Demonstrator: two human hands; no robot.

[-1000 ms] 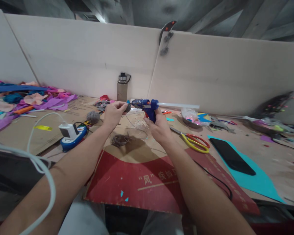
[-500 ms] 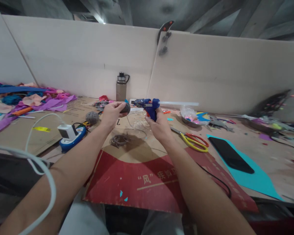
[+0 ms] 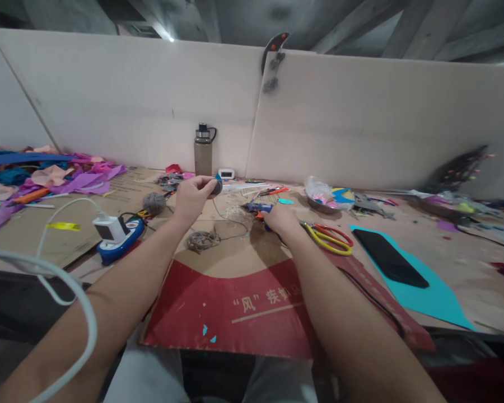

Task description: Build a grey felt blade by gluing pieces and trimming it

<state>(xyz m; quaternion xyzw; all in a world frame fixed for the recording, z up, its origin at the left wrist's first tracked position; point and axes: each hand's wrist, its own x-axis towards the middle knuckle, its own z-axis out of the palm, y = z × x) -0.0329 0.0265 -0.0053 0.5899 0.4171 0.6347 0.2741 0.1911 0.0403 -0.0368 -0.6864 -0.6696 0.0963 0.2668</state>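
My left hand (image 3: 195, 195) is raised above the cardboard and pinches a small dark round piece (image 3: 217, 185) with a bit of blue on it. A thin thread hangs from it toward the table. My right hand (image 3: 280, 218) is down on the cardboard, closed round the blue glue gun (image 3: 256, 208), which lies low with its nozzle pointing left. A coil of grey-brown cord (image 3: 202, 240) lies just below my left hand, and a grey yarn ball (image 3: 153, 202) sits to its left.
Yellow and red scissors (image 3: 328, 235) lie right of my right hand. A black phone (image 3: 390, 257) rests on a teal sheet (image 3: 434, 296). A power strip with a white charger (image 3: 114, 234) and a bottle (image 3: 202, 150) stand left. Coloured scraps (image 3: 54, 176) pile at far left.
My right hand has lowered the glue gun from beside the small piece down onto the cardboard. My left hand stays raised with the piece.
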